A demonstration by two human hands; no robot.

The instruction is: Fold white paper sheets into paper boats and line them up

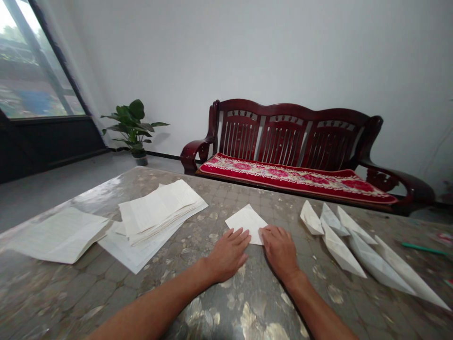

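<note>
A small folded sheet of white paper [247,222] lies on the table in front of me, one corner pointing away. My left hand [229,252] rests flat with its fingers stretched over the paper's lower left edge. At the right corner, my right hand [281,250] has its fingers bent and closed on the paper's edge; the fingertips are partly hidden. Several folded paper boats [341,252] stand grouped to the right of my right hand. Off to the left is a stack of paper sheets [159,210], with a loose, bent sheet [62,236] beside it.
The patterned table [170,302] spans the foreground. A green pen-like stick [424,248] lies near its right side. Beyond the far edge stands a dark red wooden bench [283,137] with a red floral cushion [279,174]. A potted plant [134,125] is at the back left.
</note>
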